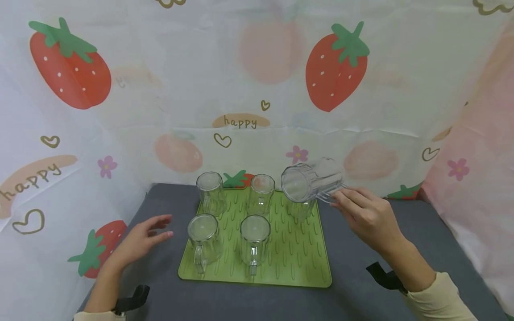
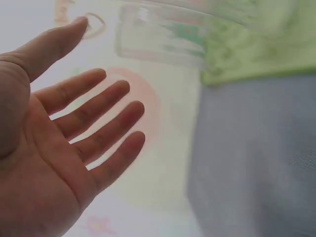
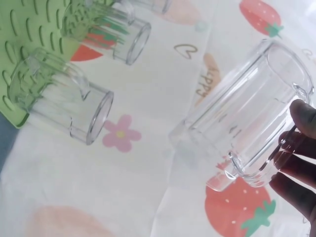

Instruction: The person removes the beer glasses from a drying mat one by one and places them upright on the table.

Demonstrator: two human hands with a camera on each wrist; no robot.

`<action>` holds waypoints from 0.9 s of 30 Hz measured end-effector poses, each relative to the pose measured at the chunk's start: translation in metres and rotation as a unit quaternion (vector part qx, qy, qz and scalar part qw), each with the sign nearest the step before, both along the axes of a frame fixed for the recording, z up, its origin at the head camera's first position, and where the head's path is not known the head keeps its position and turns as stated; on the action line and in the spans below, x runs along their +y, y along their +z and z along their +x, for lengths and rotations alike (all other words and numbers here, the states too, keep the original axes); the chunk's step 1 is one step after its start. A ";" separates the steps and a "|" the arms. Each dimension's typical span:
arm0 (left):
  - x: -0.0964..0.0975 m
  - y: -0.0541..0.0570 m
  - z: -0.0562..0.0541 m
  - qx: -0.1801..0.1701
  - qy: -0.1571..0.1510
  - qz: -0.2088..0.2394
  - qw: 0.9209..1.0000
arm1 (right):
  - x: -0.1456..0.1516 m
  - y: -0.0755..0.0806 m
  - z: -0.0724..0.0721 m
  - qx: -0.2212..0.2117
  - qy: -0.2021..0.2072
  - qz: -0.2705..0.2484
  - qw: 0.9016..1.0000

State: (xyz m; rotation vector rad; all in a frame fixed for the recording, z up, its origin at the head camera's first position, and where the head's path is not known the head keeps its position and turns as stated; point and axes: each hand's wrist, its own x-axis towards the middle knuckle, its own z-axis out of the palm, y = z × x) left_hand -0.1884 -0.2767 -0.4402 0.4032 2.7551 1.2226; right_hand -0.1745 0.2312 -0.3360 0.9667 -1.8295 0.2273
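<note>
My right hand pinches the handle of a clear glass mug, thumb on one side and fingers on the other. The mug is tilted over on its side, raised above the back right of a green ridged mat. Behind and below it, partly hidden, a mug stands on the mat. In the right wrist view, the held mug is apart from the ones on the mat. Left of the mat, my left hand is in the air with fingers spread, palm bare in the left wrist view.
Other clear mugs stand on the mat: one back left, one back middle, one front left and one front middle. The mat lies on a dark grey table. A strawberry-print cloth hangs close behind.
</note>
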 end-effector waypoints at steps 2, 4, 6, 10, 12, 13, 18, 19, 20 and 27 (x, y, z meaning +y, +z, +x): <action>0.004 0.015 -0.006 0.019 -0.010 0.003 1.000 | -0.001 0.001 -0.001 0.006 0.003 0.004 1.000; 0.010 0.028 -0.012 0.036 -0.023 0.009 0.999 | -0.002 0.001 -0.001 0.009 0.006 0.010 1.000; 0.019 0.041 -0.019 0.051 -0.035 0.014 0.998 | -0.003 0.002 -0.002 0.013 0.008 0.015 1.000; 0.041 0.066 -0.036 0.061 -0.050 0.035 0.996 | -0.006 0.002 -0.003 0.023 0.007 0.024 0.999; 0.052 0.077 -0.046 0.066 -0.055 0.042 0.995 | -0.007 0.002 -0.003 0.031 0.009 0.027 0.999; 0.058 0.082 -0.050 0.069 -0.057 0.042 0.995 | -0.008 0.002 -0.004 0.034 0.010 0.028 0.999; 0.089 0.105 -0.067 0.077 -0.064 0.038 0.994 | -0.011 0.000 -0.004 0.048 0.019 0.029 0.998; 0.095 0.109 -0.069 0.074 -0.065 0.045 0.994 | -0.011 0.000 -0.004 0.050 0.021 0.029 0.998; 0.102 0.113 -0.070 0.069 -0.066 0.055 0.994 | -0.012 -0.001 -0.004 0.053 0.021 0.029 0.998; 0.138 0.129 -0.073 0.012 -0.067 0.138 0.988 | -0.014 -0.002 -0.005 0.066 0.024 0.036 0.997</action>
